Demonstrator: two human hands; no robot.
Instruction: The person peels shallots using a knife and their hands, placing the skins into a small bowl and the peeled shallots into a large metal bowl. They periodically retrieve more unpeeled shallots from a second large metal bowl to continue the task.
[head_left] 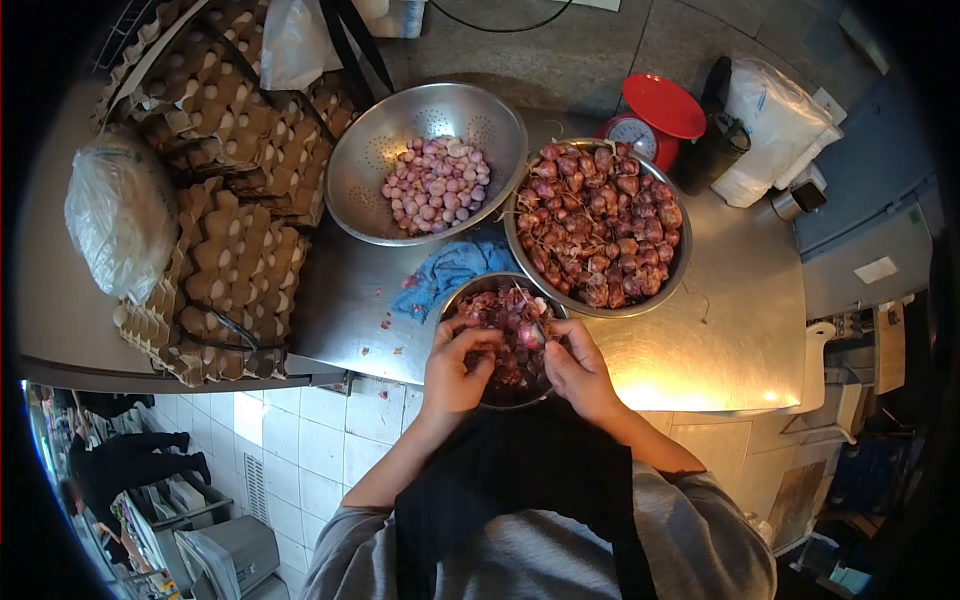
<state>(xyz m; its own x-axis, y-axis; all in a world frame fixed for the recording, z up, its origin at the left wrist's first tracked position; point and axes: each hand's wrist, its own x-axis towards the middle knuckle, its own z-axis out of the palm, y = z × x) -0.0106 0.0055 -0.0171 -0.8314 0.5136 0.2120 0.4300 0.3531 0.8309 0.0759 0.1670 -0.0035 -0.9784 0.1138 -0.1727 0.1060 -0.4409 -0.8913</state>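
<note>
Both hands are over a small metal bowl [517, 402] holding shallots and dark red skins. My left hand [459, 368] is at the bowl's left side with curled fingers; whether it holds anything is hidden. On the right, my right hand [580, 372] has its thumb and fingers closed by a pinkish shallot [531, 336], and a small blade seems to show there. Peeled shallots [437, 186] lie in a steel colander [358, 180] behind the bowl. Unpeeled red shallots [600, 220] fill a large bowl [683, 262] at the back right. A blue cloth [450, 277] touches the small bowl's left side.
Stacked egg trays [235, 270] and a plastic bag [120, 215] stand at left. A red scale [664, 106], a dark container [712, 155] and a white bag [775, 125] are at back right. Skin scraps lie on the steel table [740, 340]. Another person [130, 465] is at lower left.
</note>
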